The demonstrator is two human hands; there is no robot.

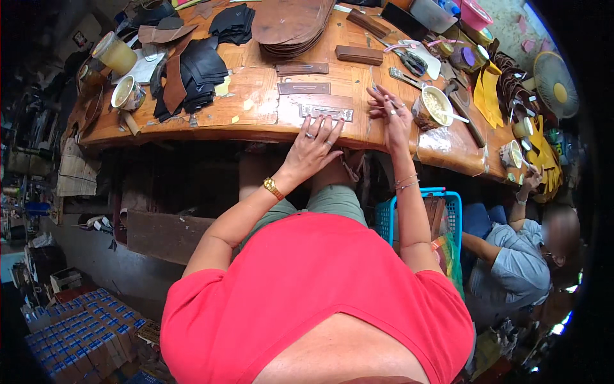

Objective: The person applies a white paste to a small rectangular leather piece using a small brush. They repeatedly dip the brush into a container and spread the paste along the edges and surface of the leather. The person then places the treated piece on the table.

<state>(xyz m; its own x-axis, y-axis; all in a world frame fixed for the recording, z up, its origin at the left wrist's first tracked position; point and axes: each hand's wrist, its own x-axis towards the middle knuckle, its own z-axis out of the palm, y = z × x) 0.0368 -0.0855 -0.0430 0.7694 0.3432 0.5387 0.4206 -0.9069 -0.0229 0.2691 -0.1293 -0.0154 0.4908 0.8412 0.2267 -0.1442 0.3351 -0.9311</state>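
Observation:
My left hand [311, 150] lies at the front edge of the wooden table, open, its fingers stretched out. Its fingertips touch the near edge of a small dark leather strip [326, 113] with a pale patterned border and a slot-like mark in the middle. Two similar brown strips lie in a row beyond it, a middle one [304, 88] and a farther one [302, 69]. My right hand [395, 121] is raised over the table edge, fingers apart and loosely bent, with nothing visible in them. Just right of it stands a paper cup [433, 107] of pale food with a white spoon.
Stacked brown leather pieces [291, 25] and black leather pieces [198, 70] lie farther back. A hammer [468, 118], scissors [412, 62] and a dark block [359, 55] are at right. A blue basket [453, 217] stands beside my right arm; another person [518, 256] sits at far right.

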